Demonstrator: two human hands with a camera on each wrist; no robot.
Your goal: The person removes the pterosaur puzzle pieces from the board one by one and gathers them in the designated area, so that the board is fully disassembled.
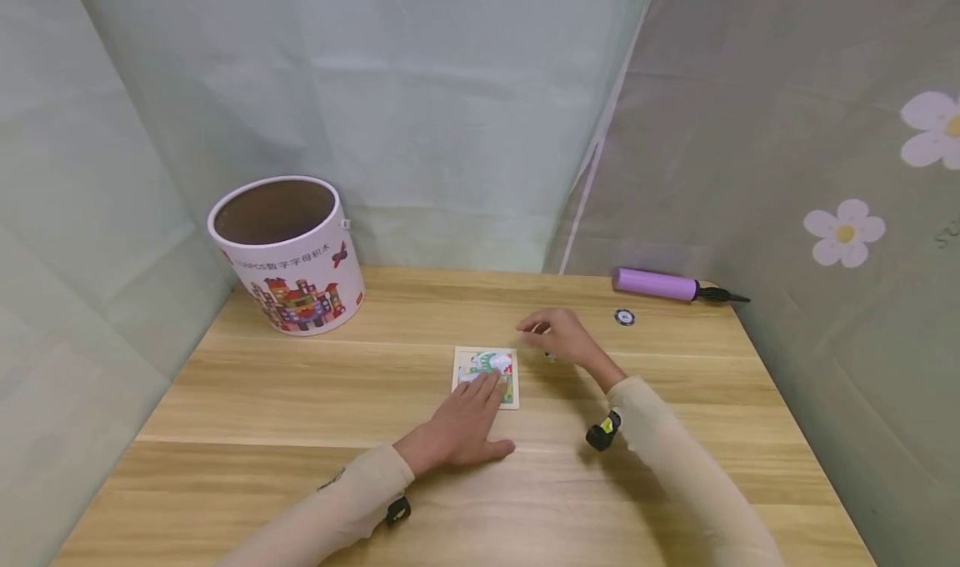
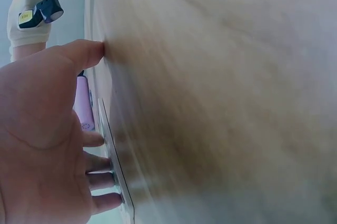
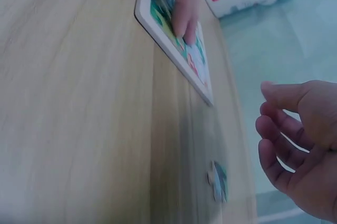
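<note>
A small square jigsaw puzzle board (image 1: 516,388) with a pale frame lies on the table, its picture green, white and red. My left hand (image 1: 467,421) rests its straight fingertips on the picture, hiding the lower left part, with the thumb spread on the tabletop. To the right, my right hand (image 1: 561,335) hovers above the table with loosely bent fingers. In the right wrist view, the thumb and fingers of that hand (image 3: 300,139) are apart and hold nothing. Below it a loose puzzle piece (image 3: 219,182) lies on the wood, mostly hidden in the head view.
A white printed bucket (image 1: 300,275) stands at the back left of the wooden table (image 1: 315,400). A purple hand pump (image 1: 656,284) with a black nozzle lies at the back right, with a round dark-and-white chip (image 1: 625,317) in front of it. Cloth walls border the table.
</note>
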